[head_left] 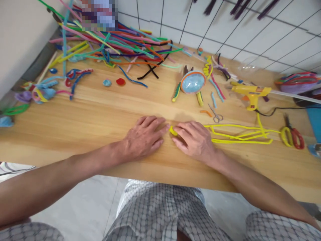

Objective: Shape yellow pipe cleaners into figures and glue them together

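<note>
My left hand (144, 138) lies palm down on the wooden table, its fingers stretched out and the fingertips beside a small yellow coil of pipe cleaner (173, 131). The coil is tightly wound, and my right hand (195, 139) has its thumb and fingers closed around its right end. Part of the coil is hidden under those fingers. To the right of that hand, several long yellow pipe cleaners (242, 142) lie loosely bent; whether one of them joins the coil is hidden.
Behind my hands stands a blue, orange-rimmed oval figure (193, 82) with pipe-cleaner legs. Small scissors (217, 117), a yellow glue gun (252, 95) with a black cord, and red-and-yellow-handled scissors (292, 136) lie rightward. Colourful pipe cleaners (120, 43) are heaped at the back left.
</note>
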`<action>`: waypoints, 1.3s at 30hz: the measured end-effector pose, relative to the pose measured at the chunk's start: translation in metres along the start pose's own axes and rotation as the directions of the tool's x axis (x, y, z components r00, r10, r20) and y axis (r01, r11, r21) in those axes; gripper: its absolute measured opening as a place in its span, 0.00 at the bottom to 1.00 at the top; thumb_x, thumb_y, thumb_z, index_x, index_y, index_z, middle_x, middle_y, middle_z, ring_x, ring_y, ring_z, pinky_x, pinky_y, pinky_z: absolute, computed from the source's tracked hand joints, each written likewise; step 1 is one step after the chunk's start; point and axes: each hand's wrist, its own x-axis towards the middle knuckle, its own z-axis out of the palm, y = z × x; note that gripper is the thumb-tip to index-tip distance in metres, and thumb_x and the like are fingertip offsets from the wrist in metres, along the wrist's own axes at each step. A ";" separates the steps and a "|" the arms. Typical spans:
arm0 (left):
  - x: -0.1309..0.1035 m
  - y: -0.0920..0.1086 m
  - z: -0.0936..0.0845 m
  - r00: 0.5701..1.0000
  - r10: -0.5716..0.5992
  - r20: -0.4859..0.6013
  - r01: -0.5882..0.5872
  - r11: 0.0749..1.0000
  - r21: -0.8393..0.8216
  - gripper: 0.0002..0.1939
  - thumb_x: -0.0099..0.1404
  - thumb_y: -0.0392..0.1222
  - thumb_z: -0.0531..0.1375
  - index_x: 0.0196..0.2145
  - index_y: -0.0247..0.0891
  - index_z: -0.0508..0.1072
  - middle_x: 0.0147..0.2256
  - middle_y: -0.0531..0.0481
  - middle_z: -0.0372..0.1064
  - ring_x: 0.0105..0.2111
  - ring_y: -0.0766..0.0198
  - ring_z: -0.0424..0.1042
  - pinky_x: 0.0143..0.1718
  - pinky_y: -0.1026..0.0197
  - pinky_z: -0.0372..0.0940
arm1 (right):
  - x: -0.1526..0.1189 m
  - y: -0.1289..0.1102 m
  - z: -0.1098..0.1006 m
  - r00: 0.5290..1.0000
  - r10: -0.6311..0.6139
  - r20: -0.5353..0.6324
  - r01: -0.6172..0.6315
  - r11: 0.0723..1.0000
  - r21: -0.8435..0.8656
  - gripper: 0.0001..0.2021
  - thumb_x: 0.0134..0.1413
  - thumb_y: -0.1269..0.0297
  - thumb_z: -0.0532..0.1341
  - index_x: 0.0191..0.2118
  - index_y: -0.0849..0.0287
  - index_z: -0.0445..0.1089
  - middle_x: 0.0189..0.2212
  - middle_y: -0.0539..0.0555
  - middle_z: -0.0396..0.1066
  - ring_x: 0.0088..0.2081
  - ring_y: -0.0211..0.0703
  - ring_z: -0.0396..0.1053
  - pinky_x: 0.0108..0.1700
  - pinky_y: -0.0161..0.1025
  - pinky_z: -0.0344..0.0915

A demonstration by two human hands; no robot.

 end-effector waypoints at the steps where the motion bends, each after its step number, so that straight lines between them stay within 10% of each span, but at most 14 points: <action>1: 0.000 0.000 0.000 1.000 0.002 0.004 -0.002 1.000 0.001 0.24 0.75 0.43 0.57 0.66 0.42 0.73 0.65 0.38 0.68 0.63 0.41 0.65 0.64 0.37 0.62 | 0.000 0.000 0.000 1.000 -0.002 0.001 0.002 1.000 -0.003 0.08 0.69 0.65 0.63 0.49 0.57 0.78 0.45 0.60 0.82 0.44 0.53 0.76 0.47 0.51 0.72; 17: -0.003 -0.006 -0.001 1.000 0.002 -0.002 -0.002 0.998 -0.063 0.35 0.75 0.52 0.59 0.75 0.45 0.60 0.72 0.36 0.60 0.66 0.39 0.63 0.66 0.36 0.59 | 0.001 0.002 0.006 0.997 0.065 0.043 -0.068 0.994 0.084 0.05 0.71 0.66 0.63 0.46 0.54 0.78 0.43 0.58 0.81 0.43 0.53 0.76 0.47 0.51 0.72; 32: 0.002 -0.005 -0.002 0.999 -0.005 0.052 0.007 0.999 -0.047 0.29 0.75 0.52 0.60 0.69 0.44 0.70 0.72 0.36 0.60 0.69 0.38 0.60 0.69 0.34 0.54 | 0.004 0.005 0.010 0.990 0.131 0.051 -0.136 0.982 0.129 0.11 0.68 0.62 0.64 0.52 0.58 0.77 0.50 0.63 0.78 0.51 0.59 0.73 0.54 0.57 0.71; 39: 0.000 -0.010 -0.001 0.999 0.009 0.048 -0.006 0.998 -0.060 0.39 0.76 0.63 0.57 0.77 0.45 0.56 0.74 0.33 0.56 0.70 0.38 0.58 0.68 0.34 0.52 | 0.005 0.006 0.014 0.993 0.117 0.032 -0.120 0.987 0.103 0.10 0.67 0.62 0.65 0.50 0.60 0.75 0.48 0.65 0.78 0.49 0.61 0.72 0.52 0.57 0.69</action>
